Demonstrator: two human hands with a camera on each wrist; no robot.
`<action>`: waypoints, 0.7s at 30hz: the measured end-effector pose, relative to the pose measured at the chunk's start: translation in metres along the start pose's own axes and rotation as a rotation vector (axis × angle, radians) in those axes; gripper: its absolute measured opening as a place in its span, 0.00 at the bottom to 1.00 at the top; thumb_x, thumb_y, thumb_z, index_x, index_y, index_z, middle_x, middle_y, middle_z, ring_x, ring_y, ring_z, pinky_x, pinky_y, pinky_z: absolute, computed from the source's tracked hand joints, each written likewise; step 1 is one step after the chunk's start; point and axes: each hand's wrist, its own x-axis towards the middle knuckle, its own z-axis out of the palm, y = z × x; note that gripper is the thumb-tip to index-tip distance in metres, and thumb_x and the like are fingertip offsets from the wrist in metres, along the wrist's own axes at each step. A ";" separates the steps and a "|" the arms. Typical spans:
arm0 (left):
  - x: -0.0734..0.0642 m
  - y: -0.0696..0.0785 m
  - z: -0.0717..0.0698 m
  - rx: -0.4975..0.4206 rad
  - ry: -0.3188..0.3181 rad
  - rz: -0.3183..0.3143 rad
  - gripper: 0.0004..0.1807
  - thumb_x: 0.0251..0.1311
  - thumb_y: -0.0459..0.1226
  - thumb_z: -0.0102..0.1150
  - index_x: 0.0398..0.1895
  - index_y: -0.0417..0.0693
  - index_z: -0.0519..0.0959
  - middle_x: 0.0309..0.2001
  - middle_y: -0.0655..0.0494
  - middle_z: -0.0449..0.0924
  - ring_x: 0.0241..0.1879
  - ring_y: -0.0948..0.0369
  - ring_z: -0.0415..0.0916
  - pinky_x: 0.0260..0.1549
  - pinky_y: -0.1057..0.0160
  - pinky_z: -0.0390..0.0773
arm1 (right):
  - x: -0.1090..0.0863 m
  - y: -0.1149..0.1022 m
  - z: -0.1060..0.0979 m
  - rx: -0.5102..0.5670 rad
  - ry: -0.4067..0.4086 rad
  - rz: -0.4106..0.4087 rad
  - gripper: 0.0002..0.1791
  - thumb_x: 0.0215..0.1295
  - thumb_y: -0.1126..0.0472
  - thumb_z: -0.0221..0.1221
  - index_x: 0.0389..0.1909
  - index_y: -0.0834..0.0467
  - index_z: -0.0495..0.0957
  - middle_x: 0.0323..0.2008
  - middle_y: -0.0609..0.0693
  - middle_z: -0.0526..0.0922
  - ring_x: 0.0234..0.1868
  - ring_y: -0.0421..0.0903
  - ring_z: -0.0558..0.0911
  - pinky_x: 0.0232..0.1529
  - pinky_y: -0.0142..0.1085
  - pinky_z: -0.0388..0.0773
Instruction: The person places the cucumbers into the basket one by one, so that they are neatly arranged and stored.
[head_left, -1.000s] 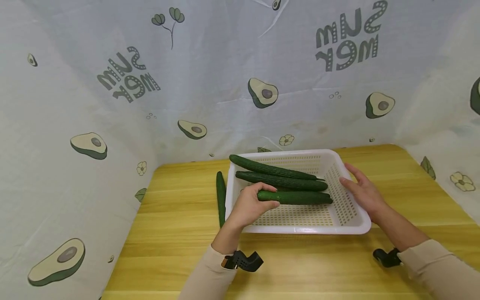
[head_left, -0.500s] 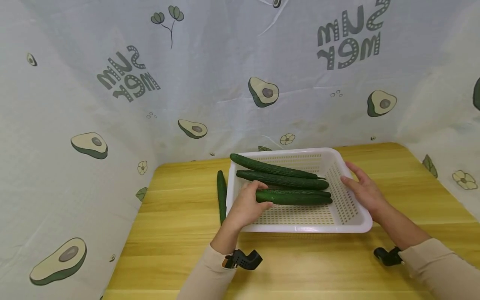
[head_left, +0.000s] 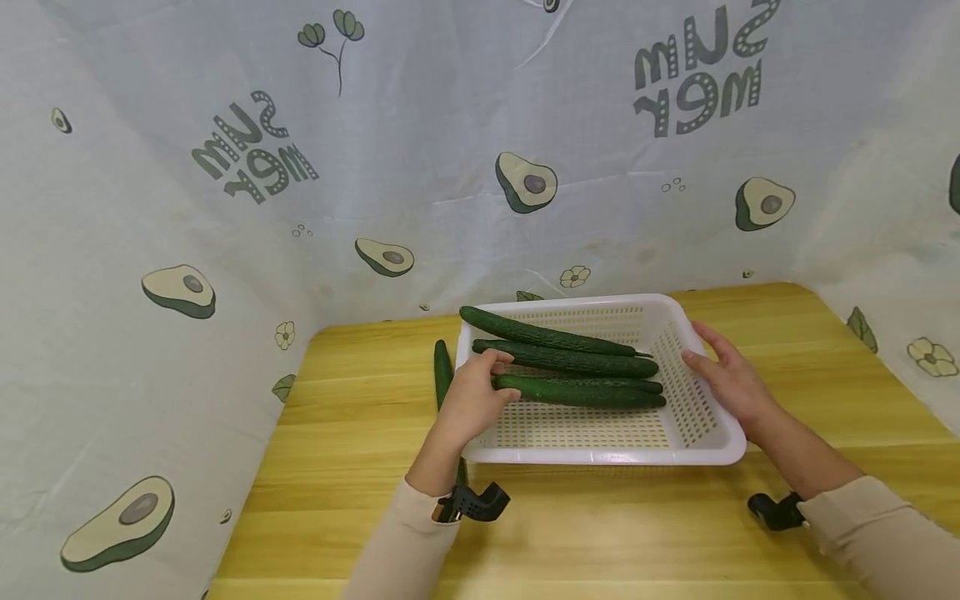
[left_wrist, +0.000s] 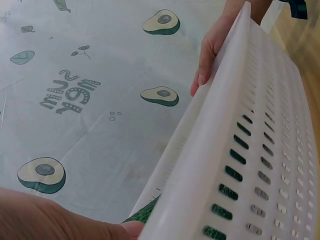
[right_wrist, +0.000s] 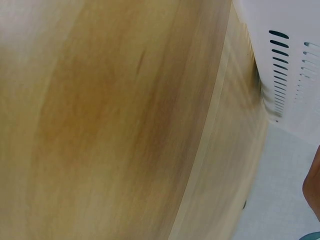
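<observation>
A white perforated plastic basket (head_left: 600, 457) sits on the wooden table with several long green cucumbers in it. The left hand (head_left: 471, 398) is at the left end of the front cucumber (head_left: 585, 393), its thumb and fingers spread loosely on either side. Low in the left wrist view, the thumb (left_wrist: 110, 230) lies by a cucumber (left_wrist: 145, 211) at the basket's rim. The right hand (head_left: 729, 379) grips the basket's right rim; in the right wrist view only a small part of a hand (right_wrist: 312, 187) shows. Behind lie a middle cucumber (head_left: 570, 360) and a back cucumber (head_left: 547, 335).
Another cucumber (head_left: 442, 375) lies on the table (head_left: 352, 450) along the basket's left side, partly behind the left hand and wrist. A white cloth (head_left: 450, 150) printed with avocados hangs behind and beside the table.
The left hand has slid left along the front cucumber, its hold loosening and more of the cucumber showing. The cucumbers in the basket stay nearly in place; the right hand stays on the rim.
</observation>
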 end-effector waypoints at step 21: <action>0.005 -0.009 -0.007 -0.001 0.130 0.009 0.23 0.66 0.33 0.67 0.64 0.44 0.77 0.56 0.42 0.83 0.58 0.46 0.81 0.56 0.47 0.82 | -0.001 0.000 0.002 0.015 0.009 -0.023 0.42 0.80 0.43 0.48 0.84 0.38 0.34 0.55 0.45 0.80 0.43 0.32 0.85 0.41 0.40 0.87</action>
